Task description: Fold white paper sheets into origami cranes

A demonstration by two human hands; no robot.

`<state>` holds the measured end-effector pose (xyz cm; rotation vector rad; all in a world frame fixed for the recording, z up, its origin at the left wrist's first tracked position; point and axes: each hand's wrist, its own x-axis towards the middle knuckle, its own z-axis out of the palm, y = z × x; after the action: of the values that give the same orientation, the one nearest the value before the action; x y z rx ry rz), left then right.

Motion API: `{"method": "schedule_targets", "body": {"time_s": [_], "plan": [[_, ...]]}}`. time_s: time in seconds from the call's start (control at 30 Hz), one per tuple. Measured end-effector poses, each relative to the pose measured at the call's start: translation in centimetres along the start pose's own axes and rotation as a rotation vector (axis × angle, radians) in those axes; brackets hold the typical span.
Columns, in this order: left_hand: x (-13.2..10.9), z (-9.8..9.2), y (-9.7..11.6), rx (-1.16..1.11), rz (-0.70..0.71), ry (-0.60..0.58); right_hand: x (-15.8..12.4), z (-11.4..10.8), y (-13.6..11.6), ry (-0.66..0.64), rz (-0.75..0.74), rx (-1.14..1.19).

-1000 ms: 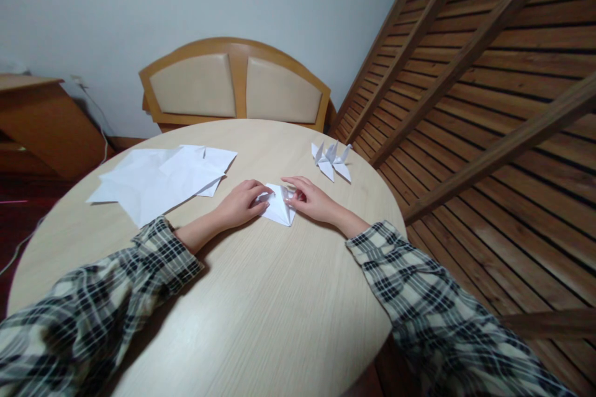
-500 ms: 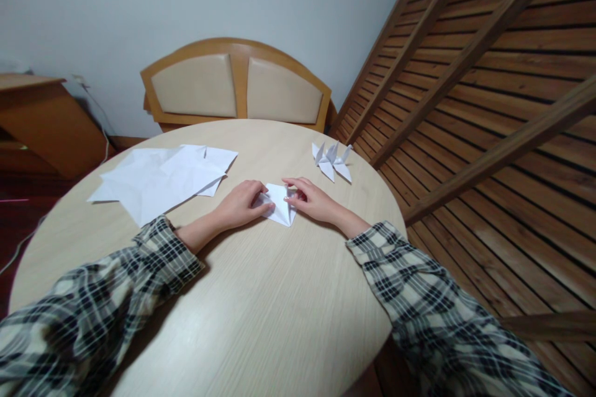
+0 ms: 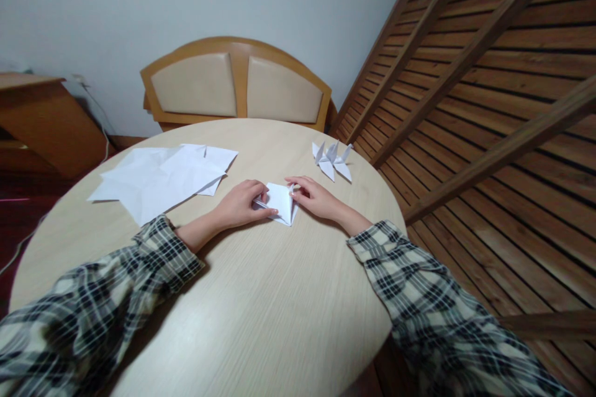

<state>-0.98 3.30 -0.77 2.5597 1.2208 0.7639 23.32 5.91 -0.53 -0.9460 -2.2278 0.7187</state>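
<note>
A small white folded paper (image 3: 280, 201) lies on the round light-wood table (image 3: 251, 310), in the middle toward the far side. My left hand (image 3: 242, 203) presses on its left edge with curled fingers. My right hand (image 3: 314, 196) pinches the paper's right flap, lifting it up off the table. Both arms wear plaid sleeves.
Loose white sheets (image 3: 161, 180) lie spread at the table's far left. Two finished paper cranes (image 3: 332, 160) stand at the far right near the edge. A padded wooden chair (image 3: 235, 84) sits behind the table. A slatted wooden frame (image 3: 475, 87) leans on the right.
My right hand has raised the paper's right flap upright and drawn it toward the centre. My left hand has shifted slightly right along the paper.
</note>
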Motion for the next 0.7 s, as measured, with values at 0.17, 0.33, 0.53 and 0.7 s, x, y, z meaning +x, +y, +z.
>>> {"method": "schedule_targets", "body": {"time_s": [0.17, 0.33, 0.53, 0.7], "plan": [[0.0, 0.0, 0.0, -0.003, 0.004, -0.007, 0.1, -0.1, 0.6, -0.036, 0.031, 0.065], [0.0, -0.1, -0.2, 0.007, 0.019, -0.033, 0.2, -0.4, 1.3, -0.076, 0.048, 0.125], [0.0, -0.1, -0.4, -0.013, 0.027, -0.043, 0.3, -0.6, 1.9, -0.100, 0.043, 0.136], [0.0, -0.1, -0.5, -0.025, 0.037, -0.047, 0.3, -0.5, 1.9, -0.106, 0.044, 0.153]]}}
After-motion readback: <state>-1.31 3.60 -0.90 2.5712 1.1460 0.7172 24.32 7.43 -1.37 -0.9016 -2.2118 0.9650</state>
